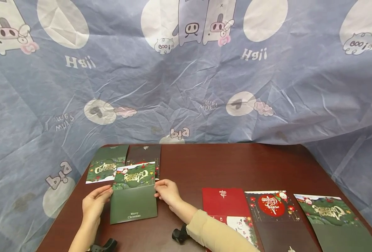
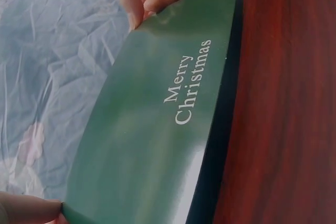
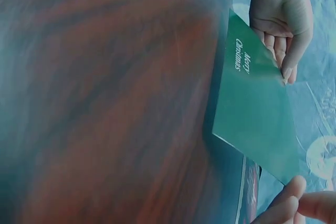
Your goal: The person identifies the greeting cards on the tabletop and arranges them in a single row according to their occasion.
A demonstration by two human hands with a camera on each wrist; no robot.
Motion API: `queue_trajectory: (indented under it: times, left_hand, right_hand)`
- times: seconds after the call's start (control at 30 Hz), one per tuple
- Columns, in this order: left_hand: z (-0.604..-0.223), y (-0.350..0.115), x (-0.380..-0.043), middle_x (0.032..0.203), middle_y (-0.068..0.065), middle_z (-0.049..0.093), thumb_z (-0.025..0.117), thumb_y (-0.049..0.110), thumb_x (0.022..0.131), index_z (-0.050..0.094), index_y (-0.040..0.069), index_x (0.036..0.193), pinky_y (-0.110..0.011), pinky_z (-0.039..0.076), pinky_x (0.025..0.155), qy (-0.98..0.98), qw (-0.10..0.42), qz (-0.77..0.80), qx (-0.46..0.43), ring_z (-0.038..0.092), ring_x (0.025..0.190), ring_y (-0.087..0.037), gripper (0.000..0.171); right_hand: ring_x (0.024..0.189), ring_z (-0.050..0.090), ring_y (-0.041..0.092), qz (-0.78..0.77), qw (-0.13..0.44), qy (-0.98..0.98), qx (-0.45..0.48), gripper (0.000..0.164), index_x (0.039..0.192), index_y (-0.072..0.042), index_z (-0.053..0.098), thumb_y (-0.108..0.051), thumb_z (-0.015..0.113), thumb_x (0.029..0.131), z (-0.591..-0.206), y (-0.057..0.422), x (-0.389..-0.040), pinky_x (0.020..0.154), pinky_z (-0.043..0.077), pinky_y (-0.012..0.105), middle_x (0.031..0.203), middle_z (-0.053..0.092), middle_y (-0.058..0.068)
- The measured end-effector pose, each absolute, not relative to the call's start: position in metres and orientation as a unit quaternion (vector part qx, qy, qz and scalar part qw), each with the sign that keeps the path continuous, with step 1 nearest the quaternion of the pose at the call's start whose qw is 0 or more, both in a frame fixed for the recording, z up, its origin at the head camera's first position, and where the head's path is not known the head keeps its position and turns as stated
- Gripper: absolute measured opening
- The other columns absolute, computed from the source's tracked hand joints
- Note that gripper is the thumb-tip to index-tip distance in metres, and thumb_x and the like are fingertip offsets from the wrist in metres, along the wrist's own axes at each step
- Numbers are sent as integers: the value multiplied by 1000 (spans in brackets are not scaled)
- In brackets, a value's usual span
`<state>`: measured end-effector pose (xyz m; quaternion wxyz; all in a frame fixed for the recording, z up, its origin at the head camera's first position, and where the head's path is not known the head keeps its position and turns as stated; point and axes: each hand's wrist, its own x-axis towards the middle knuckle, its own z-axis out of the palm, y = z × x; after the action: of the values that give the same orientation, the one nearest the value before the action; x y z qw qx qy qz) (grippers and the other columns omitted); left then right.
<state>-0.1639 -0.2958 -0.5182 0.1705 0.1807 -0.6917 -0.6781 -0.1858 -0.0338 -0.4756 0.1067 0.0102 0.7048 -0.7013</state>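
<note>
In the head view, a green Christmas card (image 1: 133, 201) is unfolded, its plain half nearer me with "Merry Christmas" in small print and its decorated half farther away. My left hand (image 1: 94, 204) pinches its left edge near the crease. At the opposite edge, my right hand (image 1: 168, 192) pinches it with thumb and fingers. The left wrist view shows the plain green face (image 2: 142, 119) bowed slightly, with a dark gap under its near edge. From the right wrist, the card (image 3: 252, 98) appears tilted above the brown table (image 3: 115, 108), with fingers at two corners.
Behind the held card lie another green card (image 1: 105, 169) and a dark brown card (image 1: 145, 154), partly covered. To the right are a red card (image 1: 222, 203), a dark card with a red circle (image 1: 272, 206) and a green card (image 1: 331, 210). A patterned blue cloth (image 1: 186, 87) hangs behind.
</note>
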Motion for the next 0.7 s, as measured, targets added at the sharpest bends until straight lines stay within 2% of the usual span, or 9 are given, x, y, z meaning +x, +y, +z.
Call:
queue_trajectory:
  times: [0.07, 0.27, 0.3, 0.43, 0.5, 0.7]
  left_hand:
    - [-512, -288, -166, 77, 9, 71, 80, 15, 73, 74, 6, 96, -19, 52, 56, -690, 166, -678, 193, 66, 72, -2, 25]
    - [-481, -257, -168, 76, 6, 71, 72, 4, 80, 67, -9, 104, -20, 52, 58, -706, 165, -666, 173, 65, 70, -1, 28]
    - [-479, -254, -169, 76, 6, 71, 71, 4, 80, 67, -9, 103, -20, 52, 59, -706, 163, -667, 173, 65, 70, -1, 27]
    - [-478, -247, -175, 75, 9, 71, 73, 6, 78, 73, 2, 96, -18, 52, 60, -689, 148, -685, 185, 65, 71, 0, 19]
    - [-479, -244, -178, 75, 10, 71, 74, 7, 77, 73, 2, 96, -17, 52, 60, -684, 146, -691, 180, 65, 72, 0, 20]
    - [-476, -230, -187, 76, 6, 71, 71, 0, 79, 63, -14, 107, -18, 51, 58, -699, 158, -680, 157, 65, 70, 0, 32]
  right_hand:
    - [54, 59, 6, -701, 105, 705, 12, 12, 96, 0, 66, -5, 62, 86, -475, -29, -188, 50, 44, 16, 76, 67, 4]
    - [55, 59, 7, -699, 91, 709, 21, 14, 98, 2, 66, -4, 62, 86, -474, -14, -196, 50, 44, 16, 78, 67, 6]
    - [55, 59, 7, -699, 89, 709, 23, 14, 98, 2, 66, -4, 62, 86, -473, -12, -197, 51, 44, 17, 78, 67, 6]
    - [56, 60, 7, -694, 85, 714, 27, 15, 98, 2, 66, -4, 61, 86, -474, -4, -202, 52, 45, 18, 77, 66, 5]
    - [56, 60, 8, -693, 83, 715, 29, 15, 98, 2, 66, -4, 61, 86, -474, 0, -204, 52, 45, 19, 76, 66, 5]
    - [56, 59, 7, -694, 77, 715, 41, 16, 99, 2, 66, -5, 60, 86, -473, 10, -211, 52, 45, 18, 76, 65, 3]
